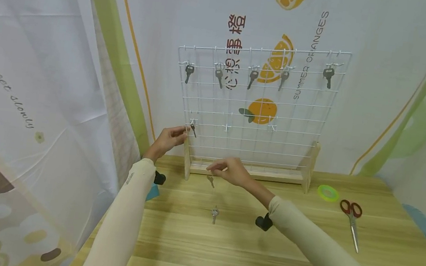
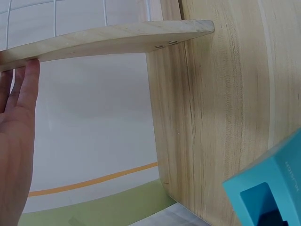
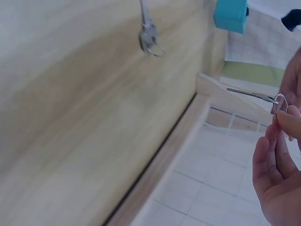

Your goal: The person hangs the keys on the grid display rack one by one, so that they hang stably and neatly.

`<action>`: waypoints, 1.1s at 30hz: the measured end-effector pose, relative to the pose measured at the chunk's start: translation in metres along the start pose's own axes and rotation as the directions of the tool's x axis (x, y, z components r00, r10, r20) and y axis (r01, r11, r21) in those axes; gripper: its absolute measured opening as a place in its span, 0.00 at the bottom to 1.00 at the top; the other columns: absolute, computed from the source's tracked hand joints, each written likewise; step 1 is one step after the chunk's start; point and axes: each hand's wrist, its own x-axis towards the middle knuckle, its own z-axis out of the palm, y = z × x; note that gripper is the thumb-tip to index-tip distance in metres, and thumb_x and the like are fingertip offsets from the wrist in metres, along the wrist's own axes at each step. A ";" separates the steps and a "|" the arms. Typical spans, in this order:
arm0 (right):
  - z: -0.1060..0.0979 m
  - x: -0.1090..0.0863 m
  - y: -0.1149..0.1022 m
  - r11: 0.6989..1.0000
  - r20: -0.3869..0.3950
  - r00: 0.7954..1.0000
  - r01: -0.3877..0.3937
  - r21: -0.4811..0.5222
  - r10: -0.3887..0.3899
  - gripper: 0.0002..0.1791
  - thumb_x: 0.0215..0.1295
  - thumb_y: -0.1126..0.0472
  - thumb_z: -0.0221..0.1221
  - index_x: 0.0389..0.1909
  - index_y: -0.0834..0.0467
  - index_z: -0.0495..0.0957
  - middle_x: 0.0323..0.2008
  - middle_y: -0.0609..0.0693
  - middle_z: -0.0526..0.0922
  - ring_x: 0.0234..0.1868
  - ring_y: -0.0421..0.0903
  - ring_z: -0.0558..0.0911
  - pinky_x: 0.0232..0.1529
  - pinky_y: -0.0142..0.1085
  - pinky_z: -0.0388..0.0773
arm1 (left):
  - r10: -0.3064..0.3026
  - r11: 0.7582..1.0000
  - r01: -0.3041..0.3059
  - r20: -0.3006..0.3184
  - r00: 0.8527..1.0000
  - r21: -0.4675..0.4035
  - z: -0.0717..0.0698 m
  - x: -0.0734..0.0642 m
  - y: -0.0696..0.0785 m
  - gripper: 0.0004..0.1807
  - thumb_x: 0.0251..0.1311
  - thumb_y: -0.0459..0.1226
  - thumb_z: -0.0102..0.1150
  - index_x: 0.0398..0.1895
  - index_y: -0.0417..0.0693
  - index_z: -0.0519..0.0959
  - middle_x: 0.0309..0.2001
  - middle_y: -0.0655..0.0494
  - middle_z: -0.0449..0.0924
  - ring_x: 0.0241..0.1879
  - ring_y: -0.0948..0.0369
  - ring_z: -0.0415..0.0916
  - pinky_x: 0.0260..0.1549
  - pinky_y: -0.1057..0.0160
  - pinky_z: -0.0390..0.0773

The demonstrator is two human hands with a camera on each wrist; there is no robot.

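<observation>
My right hand [image 1: 232,171] pinches a metal ring between thumb and fingertips, and a small key [image 1: 211,181] hangs from it above the table. In the right wrist view, the ring [image 3: 281,96] shows at the fingertips. At the left end of a white wire grid rack [image 1: 255,111], the fingers of my left hand [image 1: 170,140] are stretched out against the wooden side post [image 2: 117,41]. Beside them a key [image 1: 193,129] hangs on a lower hook. Another key with a ring [image 1: 215,214] lies on the table in front of the rack.
Several keys hang along the grid's upper row, including one at the right end [image 1: 328,75]. Lower hooks [image 1: 227,128] protrude from the grid. A green tape roll [image 1: 327,193] and red-handled scissors [image 1: 353,221] lie to the right. A blue box [image 2: 273,179] sits near my left wrist.
</observation>
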 end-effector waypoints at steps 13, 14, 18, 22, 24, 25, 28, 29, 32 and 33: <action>-0.029 0.015 -0.008 0.999 -0.131 0.991 -0.031 -0.028 0.027 0.08 0.69 0.68 0.67 0.45 0.59 0.91 0.40 0.53 0.92 0.39 0.48 0.90 0.36 0.34 0.87 | -0.003 1.000 0.003 0.001 1.000 -0.006 -0.001 0.001 -0.001 0.27 0.80 0.33 0.51 0.79 0.39 0.64 0.77 0.42 0.64 0.74 0.46 0.65 0.68 0.58 0.76; -0.030 0.015 -0.009 0.999 -0.143 0.989 -0.037 -0.026 0.033 0.08 0.69 0.67 0.67 0.46 0.59 0.91 0.40 0.53 0.92 0.39 0.48 0.90 0.35 0.33 0.87 | -0.002 1.000 0.002 0.001 1.000 -0.006 -0.001 0.001 -0.001 0.27 0.80 0.33 0.50 0.79 0.39 0.64 0.77 0.42 0.64 0.74 0.46 0.65 0.68 0.58 0.76; -0.036 0.019 -0.012 0.998 -0.197 0.979 -0.052 -0.022 0.047 0.08 0.69 0.68 0.67 0.46 0.58 0.91 0.40 0.53 0.91 0.39 0.48 0.89 0.30 0.30 0.82 | -0.006 1.000 0.006 0.000 1.000 -0.007 -0.001 0.000 -0.001 0.28 0.80 0.33 0.51 0.79 0.39 0.63 0.77 0.42 0.63 0.74 0.46 0.64 0.68 0.59 0.75; -0.040 0.021 -0.015 0.999 -0.253 0.966 -0.050 -0.006 0.047 0.08 0.69 0.68 0.67 0.46 0.58 0.91 0.40 0.52 0.92 0.38 0.48 0.89 0.33 0.36 0.87 | -0.020 1.000 0.020 0.001 1.000 -0.012 -0.002 0.001 -0.002 0.29 0.80 0.34 0.51 0.80 0.39 0.61 0.78 0.42 0.63 0.75 0.47 0.64 0.69 0.60 0.75; -0.043 0.022 -0.016 0.999 -0.280 0.959 -0.046 0.005 0.045 0.08 0.70 0.68 0.67 0.46 0.59 0.91 0.40 0.52 0.92 0.37 0.47 0.89 0.36 0.39 0.89 | -0.020 1.000 0.020 0.001 1.000 -0.016 -0.002 0.002 -0.003 0.29 0.80 0.34 0.51 0.80 0.39 0.61 0.78 0.42 0.63 0.75 0.46 0.63 0.69 0.59 0.75; -0.044 0.022 -0.017 0.999 -0.295 0.955 -0.039 0.011 0.041 0.08 0.70 0.68 0.67 0.46 0.59 0.91 0.40 0.53 0.92 0.37 0.48 0.89 0.35 0.41 0.89 | -0.019 1.000 0.019 0.000 1.000 -0.018 -0.002 0.002 -0.003 0.29 0.80 0.34 0.51 0.80 0.39 0.61 0.77 0.42 0.63 0.75 0.46 0.63 0.69 0.59 0.75; -0.048 0.023 -0.018 1.000 -0.343 0.939 -0.026 0.009 0.028 0.08 0.70 0.67 0.67 0.47 0.59 0.90 0.40 0.53 0.92 0.37 0.48 0.89 0.33 0.39 0.87 | -0.015 1.000 0.015 0.001 1.000 -0.022 -0.002 0.002 -0.003 0.29 0.80 0.34 0.51 0.80 0.39 0.61 0.77 0.41 0.63 0.75 0.46 0.63 0.69 0.59 0.75; -0.050 0.024 -0.019 1.000 -0.358 0.933 -0.023 0.007 0.024 0.08 0.70 0.67 0.67 0.47 0.59 0.90 0.41 0.53 0.92 0.37 0.48 0.89 0.31 0.36 0.86 | -0.014 1.000 0.014 0.000 1.000 -0.021 -0.002 0.002 -0.003 0.29 0.80 0.34 0.51 0.80 0.39 0.61 0.77 0.41 0.64 0.75 0.46 0.63 0.68 0.59 0.75; -0.055 0.026 -0.020 1.000 -0.404 0.914 -0.025 0.003 0.024 0.08 0.70 0.66 0.67 0.47 0.59 0.90 0.40 0.53 0.92 0.36 0.49 0.88 0.27 0.29 0.80 | -0.012 1.000 0.012 0.002 1.000 -0.018 -0.002 0.002 -0.003 0.29 0.80 0.34 0.51 0.80 0.39 0.61 0.77 0.41 0.63 0.75 0.46 0.64 0.68 0.60 0.76; -0.056 0.027 -0.020 1.000 -0.418 0.908 -0.026 0.002 0.025 0.09 0.70 0.66 0.68 0.47 0.59 0.90 0.40 0.54 0.92 0.36 0.49 0.88 0.26 0.28 0.78 | -0.012 1.000 0.012 0.002 1.000 -0.016 -0.002 0.002 -0.003 0.29 0.80 0.33 0.51 0.80 0.39 0.61 0.77 0.41 0.63 0.75 0.46 0.64 0.67 0.60 0.76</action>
